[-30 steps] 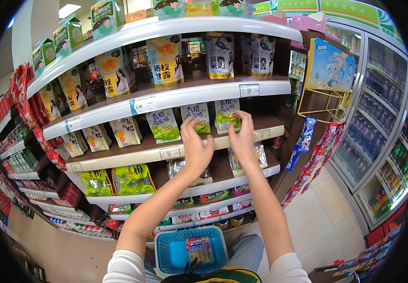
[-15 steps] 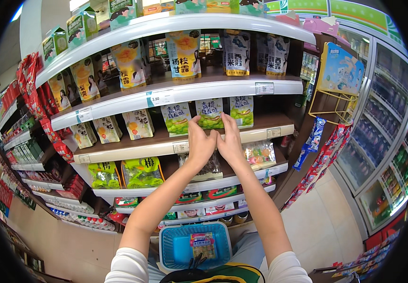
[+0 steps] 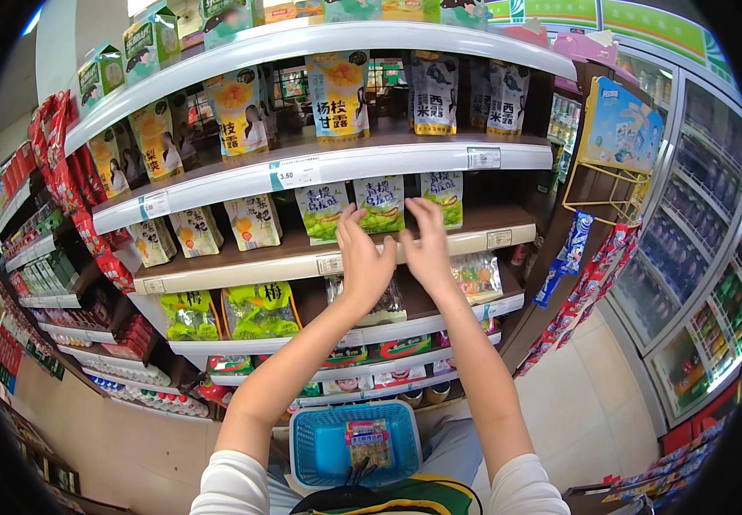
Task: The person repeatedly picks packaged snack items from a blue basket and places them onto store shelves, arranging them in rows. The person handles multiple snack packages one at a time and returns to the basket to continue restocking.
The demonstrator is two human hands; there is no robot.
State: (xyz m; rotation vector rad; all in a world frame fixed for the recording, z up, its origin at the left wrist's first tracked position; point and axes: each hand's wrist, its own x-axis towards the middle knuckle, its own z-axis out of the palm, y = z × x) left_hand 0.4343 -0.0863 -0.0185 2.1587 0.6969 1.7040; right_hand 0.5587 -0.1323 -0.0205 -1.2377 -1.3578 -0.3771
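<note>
On the cream-edged shelf stand green-and-white snack pouches with grape pictures: a left one (image 3: 320,210), a middle one (image 3: 380,196) and a right one (image 3: 442,190). My left hand (image 3: 364,257) is in front of the gap between the left and middle pouches, fingers up and apart. In front of the gap between the middle and right pouches is my right hand (image 3: 428,249), its fingers spread and slightly blurred. Neither hand holds anything; whether the fingertips touch the pouches I cannot tell. My wrists hide part of a dark clear-fronted bag (image 3: 388,307) below.
A blue basket (image 3: 307,459) with a small package (image 3: 368,442) inside sits below, near my legs. Yellow pouches (image 3: 337,94) line the shelf above. A yellow wire rack (image 3: 607,184) and hanging red packets (image 3: 590,296) flank the right side, before glass-door fridges (image 3: 689,189).
My hands have moved apart: the right has shifted right and loosened its fingers, the left has opened slightly. The middle pouch stands straighter and shows more of its front.
</note>
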